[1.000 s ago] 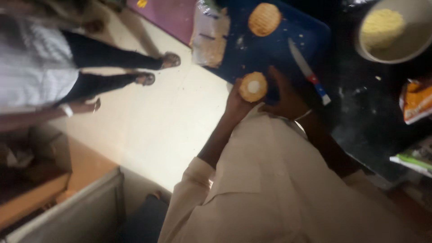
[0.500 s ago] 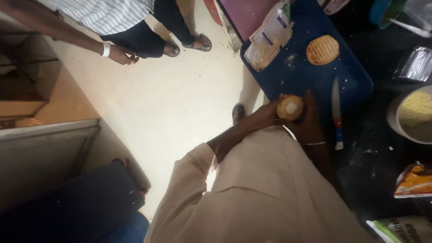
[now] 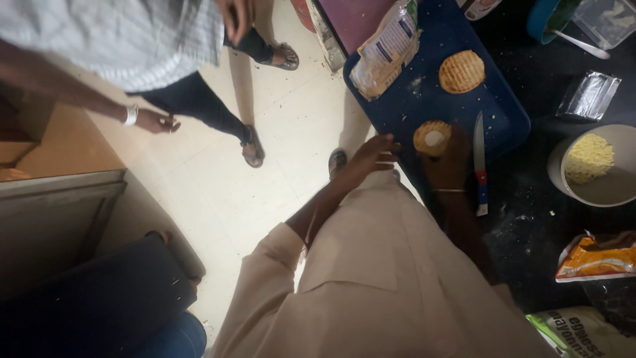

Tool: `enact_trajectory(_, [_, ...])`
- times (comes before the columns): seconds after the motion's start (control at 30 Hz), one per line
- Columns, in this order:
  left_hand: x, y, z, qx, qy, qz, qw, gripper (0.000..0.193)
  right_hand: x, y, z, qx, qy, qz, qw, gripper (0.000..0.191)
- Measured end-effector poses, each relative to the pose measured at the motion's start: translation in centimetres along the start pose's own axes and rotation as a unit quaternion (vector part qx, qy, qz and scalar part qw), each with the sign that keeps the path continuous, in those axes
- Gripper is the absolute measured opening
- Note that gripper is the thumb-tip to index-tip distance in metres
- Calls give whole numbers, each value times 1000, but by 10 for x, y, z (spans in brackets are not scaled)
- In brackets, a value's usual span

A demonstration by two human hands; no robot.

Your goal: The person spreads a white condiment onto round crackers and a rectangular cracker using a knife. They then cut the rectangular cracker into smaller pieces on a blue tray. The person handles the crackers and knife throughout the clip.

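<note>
A round bun half [image 3: 432, 138] with a white dab in its middle is just above the blue tray [image 3: 503, 119], and my right hand [image 3: 450, 166], dark in shadow and wearing a thin bracelet, grips it from below. My left hand [image 3: 374, 156] is at the tray's near left edge, a little left of the bun, fingers apart and holding nothing. A knife [image 3: 479, 159] with a red and blue handle lies on the tray right of the bun. A second toasted round [image 3: 462, 71] sits farther up the tray.
A bread bag [image 3: 386, 50] lies on the tray's top left. On the dark counter are a bowl of yellow shreds [image 3: 589, 162], a foil packet [image 3: 588, 95] and an orange packet [image 3: 596, 258]. Another person [image 3: 132, 46] in sandals stands on the tiled floor at upper left.
The view swung so the tray sits higher and to the right. My left hand came off the bun, which now rests in my right hand alone, lower over the tray.
</note>
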State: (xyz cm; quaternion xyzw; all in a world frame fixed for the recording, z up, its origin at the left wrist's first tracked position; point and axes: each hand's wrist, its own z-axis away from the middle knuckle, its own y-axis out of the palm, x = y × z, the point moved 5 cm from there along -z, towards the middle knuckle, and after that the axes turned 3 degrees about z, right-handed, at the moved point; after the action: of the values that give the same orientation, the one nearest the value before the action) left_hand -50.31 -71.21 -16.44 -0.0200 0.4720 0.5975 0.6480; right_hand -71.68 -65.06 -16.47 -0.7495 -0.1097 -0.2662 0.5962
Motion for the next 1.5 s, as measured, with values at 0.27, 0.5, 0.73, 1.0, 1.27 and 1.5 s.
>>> enact_trajectory(0.27, [-8,-29,11,-123,70,-4,990,51,40,-34,11,-27,16,-57,998,99])
enact_trajectory(0.5, [-31,-50,10,-209,233,-26,949,41,71,-74,3,-13,14,-79,997,83])
enact_trajectory(0.73, [-72,-50,-12,-318,303,-140,887,56,68,-73,-19,-57,-12,-75,995,75])
enact_trajectory(1.0, [-136,-67,-73,-246,105,-465,844,53,90,-55,-52,-120,136,-56,982,76])
enact_trajectory(1.27, [-172,-80,-123,-70,336,-362,866,39,161,-8,-102,-180,118,-102,971,63])
enact_trajectory(1.5, [-193,-84,-147,72,372,-436,817,42,188,7,-123,-174,117,-119,971,56])
